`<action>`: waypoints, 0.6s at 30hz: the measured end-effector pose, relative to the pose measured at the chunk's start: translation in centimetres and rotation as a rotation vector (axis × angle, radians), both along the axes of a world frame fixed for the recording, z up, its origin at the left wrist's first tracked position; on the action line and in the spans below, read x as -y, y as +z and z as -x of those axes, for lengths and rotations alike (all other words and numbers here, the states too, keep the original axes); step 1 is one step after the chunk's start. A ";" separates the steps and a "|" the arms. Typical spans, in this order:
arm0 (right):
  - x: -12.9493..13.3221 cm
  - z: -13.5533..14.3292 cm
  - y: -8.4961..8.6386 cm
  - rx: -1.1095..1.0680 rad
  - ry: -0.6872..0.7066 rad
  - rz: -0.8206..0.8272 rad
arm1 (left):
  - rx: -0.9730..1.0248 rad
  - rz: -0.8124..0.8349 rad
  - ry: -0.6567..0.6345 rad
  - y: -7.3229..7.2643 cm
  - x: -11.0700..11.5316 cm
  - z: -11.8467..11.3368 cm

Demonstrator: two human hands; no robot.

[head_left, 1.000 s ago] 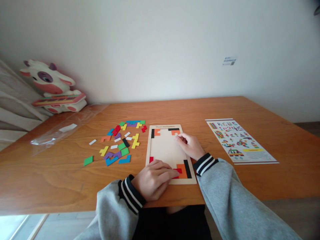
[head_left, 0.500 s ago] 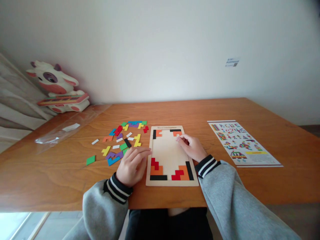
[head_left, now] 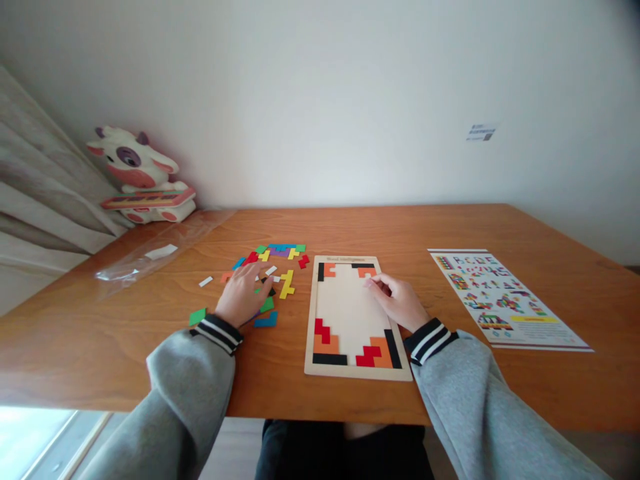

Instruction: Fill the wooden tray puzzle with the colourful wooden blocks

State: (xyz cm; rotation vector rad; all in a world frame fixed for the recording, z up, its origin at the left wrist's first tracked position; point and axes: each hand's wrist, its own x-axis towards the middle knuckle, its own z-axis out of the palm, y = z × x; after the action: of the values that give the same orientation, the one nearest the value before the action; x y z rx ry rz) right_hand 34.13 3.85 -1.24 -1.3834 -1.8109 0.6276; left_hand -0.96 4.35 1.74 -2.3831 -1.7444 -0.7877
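A wooden puzzle tray (head_left: 349, 379) lies in front of me, with black, orange and red pieces in its corners and a bare middle. Over the tray's upper right part is my right hand (head_left: 399, 303), fingers bent and thumb near the index finger; whether a small piece is between them I cannot make out. My left hand (head_left: 243, 293) reaches over the loose coloured pieces left of the tray, fingers spread, covering some of them. Close to it lie a yellow piece (head_left: 287, 285), a blue piece (head_left: 266, 320) and a green piece (head_left: 198, 317).
A printed pattern sheet (head_left: 510, 300) lies on the wooden table (head_left: 150, 347) at the right. At the back left stand a cow-shaped toy keyboard (head_left: 150, 200) and a clear plastic bag (head_left: 130, 265). A wall rises behind the table.
My left hand has moved left from the tray's edge onto the loose pieces, its fingers spreading. My right hand stays over the tray's upper right. The whole view has shifted slightly.
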 end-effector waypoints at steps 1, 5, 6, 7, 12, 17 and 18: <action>0.0 0.0 0.0 -0.003 -0.003 0.001 | 0.007 0.026 -0.045 0.4 -0.8 -1.1; 0.1 0.1 0.2 -0.035 -0.005 0.012 | -0.070 0.097 -0.139 1.0 -3.9 -5.5; 0.1 0.1 0.3 -0.044 -0.004 0.014 | -0.103 0.113 -0.126 0.8 -4.4 -6.2; 0.1 0.1 0.4 -0.053 -0.009 0.014 | -0.127 0.124 -0.106 0.4 -4.8 -6.7; -0.5 -0.2 0.6 -0.106 -0.080 -0.009 | -0.124 0.123 -0.075 -2.0 -5.5 -6.4; -2.1 -0.2 0.6 -0.121 -0.099 -0.019 | -0.053 0.126 -0.150 -2.6 -5.8 -5.8; -2.4 -0.1 0.6 -0.126 -0.103 -0.022 | -0.036 0.128 -0.158 -2.6 -5.8 -5.9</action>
State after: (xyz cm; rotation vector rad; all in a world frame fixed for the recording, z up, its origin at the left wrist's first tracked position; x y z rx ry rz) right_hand 34.23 6.26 -0.64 -1.3810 -1.6322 0.6245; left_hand 4.90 10.18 -0.87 -2.6278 -1.6567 -0.6647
